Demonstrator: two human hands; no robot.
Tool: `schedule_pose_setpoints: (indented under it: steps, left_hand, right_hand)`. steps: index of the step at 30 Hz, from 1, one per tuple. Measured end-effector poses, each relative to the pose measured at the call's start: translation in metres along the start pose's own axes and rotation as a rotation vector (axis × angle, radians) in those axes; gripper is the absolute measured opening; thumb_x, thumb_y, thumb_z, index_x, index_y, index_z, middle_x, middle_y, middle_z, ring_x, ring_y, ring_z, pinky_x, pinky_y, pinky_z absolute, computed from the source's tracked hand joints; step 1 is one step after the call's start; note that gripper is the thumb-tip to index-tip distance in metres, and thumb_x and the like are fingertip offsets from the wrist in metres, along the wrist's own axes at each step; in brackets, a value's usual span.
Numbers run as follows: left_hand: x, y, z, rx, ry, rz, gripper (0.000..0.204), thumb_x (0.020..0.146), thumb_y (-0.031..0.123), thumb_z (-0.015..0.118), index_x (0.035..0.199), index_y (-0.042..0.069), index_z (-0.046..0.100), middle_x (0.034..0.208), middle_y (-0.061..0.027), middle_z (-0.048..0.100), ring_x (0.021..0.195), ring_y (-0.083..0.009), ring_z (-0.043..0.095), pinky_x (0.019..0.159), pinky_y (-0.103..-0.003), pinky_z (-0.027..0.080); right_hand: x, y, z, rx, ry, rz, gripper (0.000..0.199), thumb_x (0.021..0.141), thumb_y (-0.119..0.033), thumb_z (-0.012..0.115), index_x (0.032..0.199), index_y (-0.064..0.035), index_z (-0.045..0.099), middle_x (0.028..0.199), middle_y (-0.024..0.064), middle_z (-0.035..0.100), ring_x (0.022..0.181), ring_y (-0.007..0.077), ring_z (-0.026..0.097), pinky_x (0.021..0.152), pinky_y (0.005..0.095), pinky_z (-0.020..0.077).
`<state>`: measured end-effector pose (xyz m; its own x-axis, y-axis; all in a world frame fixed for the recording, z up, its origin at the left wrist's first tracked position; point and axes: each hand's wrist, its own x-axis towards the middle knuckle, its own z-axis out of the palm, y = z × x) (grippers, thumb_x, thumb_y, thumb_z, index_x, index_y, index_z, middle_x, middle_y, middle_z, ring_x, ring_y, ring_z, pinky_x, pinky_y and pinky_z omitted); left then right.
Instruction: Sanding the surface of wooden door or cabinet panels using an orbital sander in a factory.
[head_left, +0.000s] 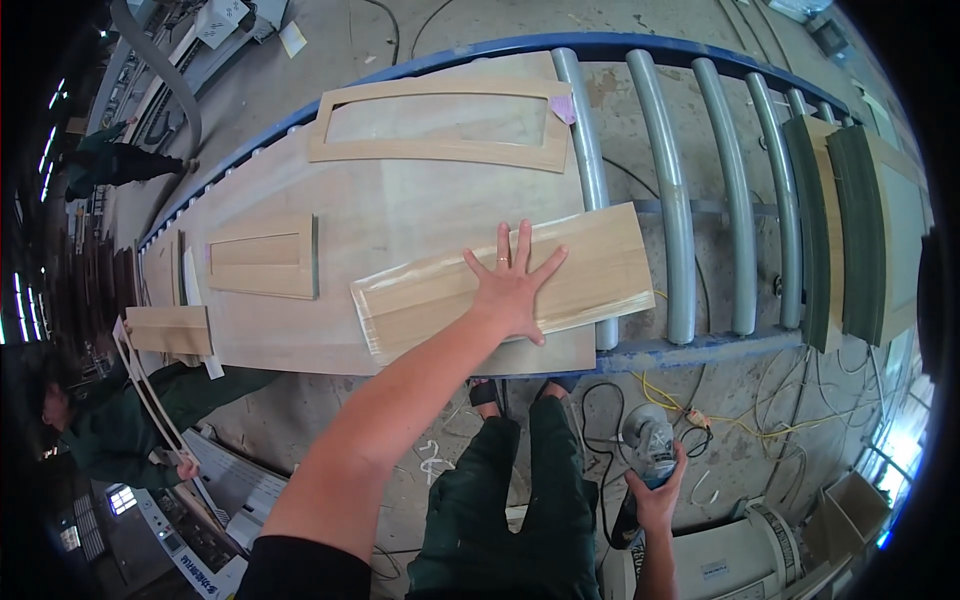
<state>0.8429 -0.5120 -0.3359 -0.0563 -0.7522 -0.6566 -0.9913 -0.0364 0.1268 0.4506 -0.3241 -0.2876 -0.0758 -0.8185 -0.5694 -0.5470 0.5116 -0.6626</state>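
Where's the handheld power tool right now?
In the head view, the handheld power tool is at lower right, in the person's right hand, to the right of the green-trousered legs.

From me, that left hand (513,290) partly hides the board (580,275); the right hand (660,497), the power tool (650,445) toward five o'clock.

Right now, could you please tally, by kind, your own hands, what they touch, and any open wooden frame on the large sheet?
Bare hands (left hand, right hand): 2
Wooden panel under the left hand: 1
Round-headed handheld power tool in the right hand: 1
Open wooden frame: 1
Total: 5
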Motion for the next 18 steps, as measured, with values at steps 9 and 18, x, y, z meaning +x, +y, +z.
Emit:
schedule_pose_setpoints:
  steps: [9, 18]
  left_hand:
    - [-0.016, 0.024, 0.038, 0.137, 0.024, 0.232, 0.124, 0.066, 0.047, 0.094, 0.168, 0.043, 0.024, 0.176, -0.0295, 0.0, 0.16, -0.0571, 0.008, 0.109, -0.092, 0.016]
    - [-0.019, -0.057, 0.077, 0.505, 0.059, 0.79, 0.078, 0.103, 0.011, 0.052, 0.158, 0.062, 0.03, 0.181, -0.0048, 0.006, 0.165, -0.0356, 0.011, 0.116, -0.088, 0.011]
  right_hand:
    - [0.006, 0.048, -0.024, -0.031, 0.181, -0.093, 0.093, 0.082, -0.005, 0.082, 0.162, -0.0041, 0.035, 0.158, 0.017, 0.044, 0.145, 0.0304, 0.042, 0.123, 0.0407, 0.0291]
    - [-0.01, 0.055, -0.031, 0.002, 0.202, -0.059, 0.088, 0.085, -0.006, 0.08, 0.162, -0.0043, 0.037, 0.158, 0.019, 0.044, 0.142, 0.031, 0.045, 0.121, 0.0419, 0.0328]
